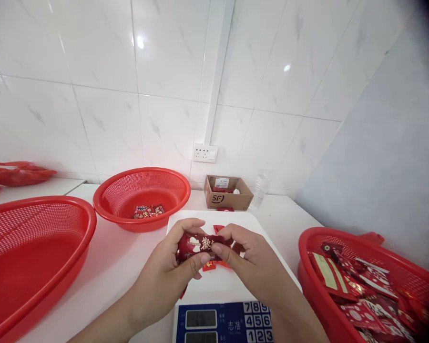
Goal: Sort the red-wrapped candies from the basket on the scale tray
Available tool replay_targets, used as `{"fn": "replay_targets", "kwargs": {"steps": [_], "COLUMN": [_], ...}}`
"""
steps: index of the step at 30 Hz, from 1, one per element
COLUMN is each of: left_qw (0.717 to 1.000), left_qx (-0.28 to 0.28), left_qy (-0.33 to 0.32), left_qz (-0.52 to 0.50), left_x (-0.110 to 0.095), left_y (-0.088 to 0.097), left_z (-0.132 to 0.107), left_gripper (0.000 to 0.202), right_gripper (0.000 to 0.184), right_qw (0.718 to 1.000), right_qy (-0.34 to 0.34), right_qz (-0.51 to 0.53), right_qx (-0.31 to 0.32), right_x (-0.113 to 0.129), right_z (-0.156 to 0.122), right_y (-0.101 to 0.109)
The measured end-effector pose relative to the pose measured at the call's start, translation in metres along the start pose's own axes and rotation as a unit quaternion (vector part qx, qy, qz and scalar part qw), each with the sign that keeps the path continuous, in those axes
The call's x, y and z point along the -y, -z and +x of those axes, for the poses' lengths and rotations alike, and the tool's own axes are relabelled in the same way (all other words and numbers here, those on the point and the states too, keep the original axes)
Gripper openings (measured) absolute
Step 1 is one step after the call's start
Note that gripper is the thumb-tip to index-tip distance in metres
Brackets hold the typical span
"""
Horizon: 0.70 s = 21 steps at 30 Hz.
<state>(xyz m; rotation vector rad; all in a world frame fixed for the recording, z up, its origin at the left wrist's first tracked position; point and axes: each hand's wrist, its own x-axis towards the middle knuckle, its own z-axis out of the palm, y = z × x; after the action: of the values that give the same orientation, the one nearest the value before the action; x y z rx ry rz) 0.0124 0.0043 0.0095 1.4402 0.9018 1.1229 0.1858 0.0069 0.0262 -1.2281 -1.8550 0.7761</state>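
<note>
1. While its ends are gripped, packet (195, 244): above scale (236, 288); left hand (166, 262) wraps one end, right hand (252, 252) pinches the other
2. Likely fault: torn packet, should the hands pull apart
3. Likely fault: drop onto red items (209, 267), should either grip loosen
4. Possible fault: false weight, should a hand press the scale

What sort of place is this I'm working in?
Probably a small weighing or packing station, judging by the digital scale, the red basket of wrapped packets and the cardboard box.
</note>
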Motion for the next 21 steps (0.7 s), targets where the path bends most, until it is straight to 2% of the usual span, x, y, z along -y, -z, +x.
{"fn": "replay_targets", "kwargs": {"steps": [3,6,10,15,18,21], "left_qw": [1.0,0.999,1.0,0.999,0.999,0.999], "left_qx": [0.009,0.025,0.02,0.03,0.036,0.039], "left_qy": [0.02,0.024,0.007,0.004,0.008,0.019], "left_qz": [-0.004,-0.013,-0.011,-0.019,-0.014,-0.02], "left_x": [-0.0002,-0.0003,-0.0017,-0.0016,-0.0016,-0.0016], "left_y": [0.0028,0.0058,0.0072,0.0068,0.0068,0.0072], "left_z": [0.0037,0.0077,0.0092,0.0057,0.0046,0.0057], "left_gripper": [0.036,0.027,0.029,0.024,0.024,0.03], "right_gripper": [0.018,0.019,0.021,0.016,0.014,0.009], "right_qw": [0.999,0.997,0.998,0.999,0.998,0.992], "right_qy": [0.002,0.005,0.006,0.007,0.039,0.1], "right_qz": [0.004,0.003,0.018,0.05,0.041,0.012], "right_qx": [-0.043,-0.075,-0.066,-0.021,-0.034,-0.075], "right_x": [-0.0013,-0.0018,-0.0012,0.0012,0.0015,-0.0003], "right_z": [-0.0001,-0.001,-0.0012,0.0004,0.0,-0.0008], "right_y": [0.0004,0.002,0.001,-0.0052,-0.007,-0.0074]}}
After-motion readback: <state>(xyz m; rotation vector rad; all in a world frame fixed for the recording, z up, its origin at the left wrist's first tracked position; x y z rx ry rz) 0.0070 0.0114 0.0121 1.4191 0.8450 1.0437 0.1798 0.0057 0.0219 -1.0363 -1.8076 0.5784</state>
